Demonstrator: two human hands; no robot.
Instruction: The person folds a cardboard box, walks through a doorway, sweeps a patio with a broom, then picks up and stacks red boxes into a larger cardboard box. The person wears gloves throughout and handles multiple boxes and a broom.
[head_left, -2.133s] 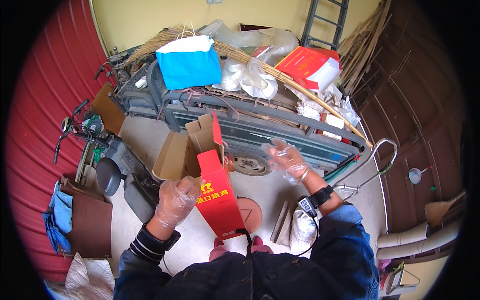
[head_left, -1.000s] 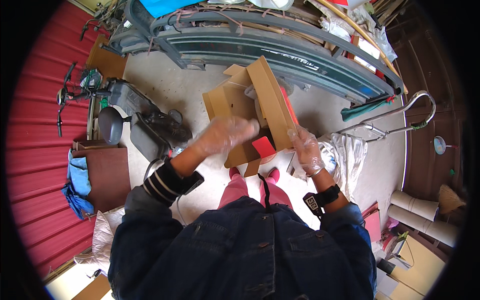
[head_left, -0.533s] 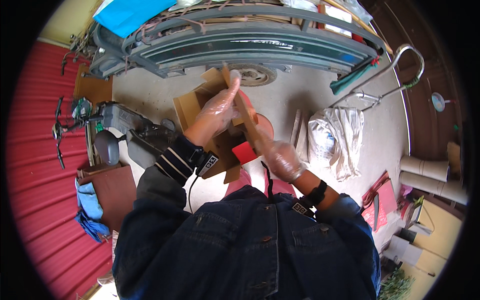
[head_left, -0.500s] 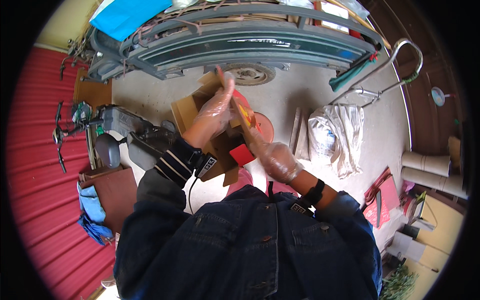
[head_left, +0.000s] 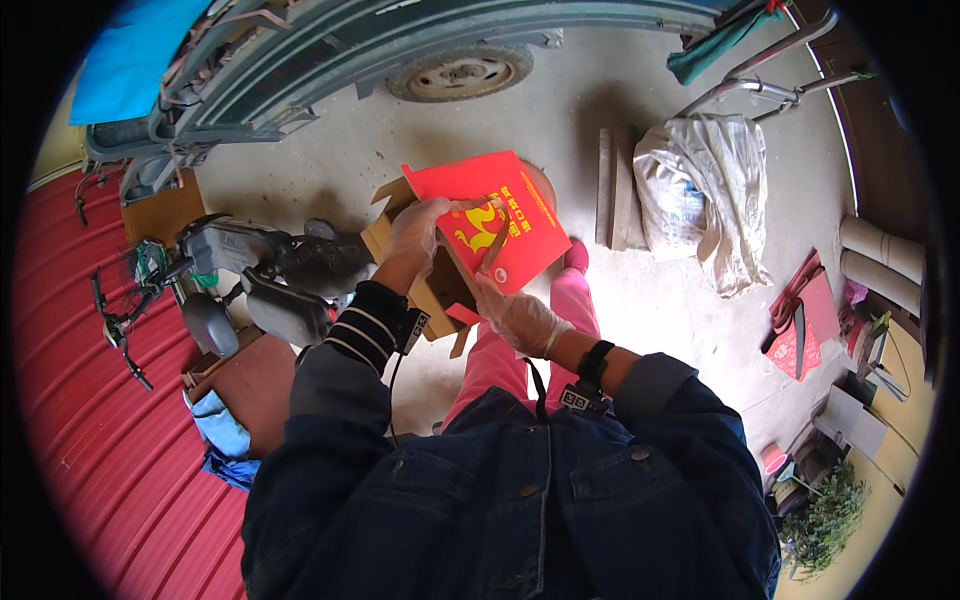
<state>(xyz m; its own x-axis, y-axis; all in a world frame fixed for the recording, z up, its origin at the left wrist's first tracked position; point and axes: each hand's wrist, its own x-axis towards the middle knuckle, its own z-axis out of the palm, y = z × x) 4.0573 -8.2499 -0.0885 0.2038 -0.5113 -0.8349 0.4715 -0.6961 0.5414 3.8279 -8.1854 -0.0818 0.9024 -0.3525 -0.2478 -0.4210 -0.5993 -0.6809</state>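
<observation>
A cardboard box (head_left: 540, 215), red with yellow print outside and plain brown inside, is tilted before me with its open side toward the left. A narrow brownish strip (head_left: 496, 240) curves over its printed face. Clear plastic gloves cover both hands. My left hand (head_left: 413, 238) is closed on the box's upper left edge, its fingers reaching over onto the red face. My right hand (head_left: 528, 324) grips the lower edge near the corner, with its fingertips partly hidden. Brown flaps (head_left: 440, 295) hang open below my left hand.
A dark electric scooter (head_left: 280, 265) stands to the left, by a red corrugated wall (head_left: 110, 440). Ahead is a green cart with a wheel (head_left: 460, 74). Boards (head_left: 615, 190) and a white plastic sack (head_left: 690, 200) lie to the right. A round reddish object (head_left: 540, 183) is partly behind the box.
The box has turned so that its red printed face shows; before, it was nearly edge-on. Both hands have kept hold of it. My view has shifted, bringing my pink-trousered legs into sight.
</observation>
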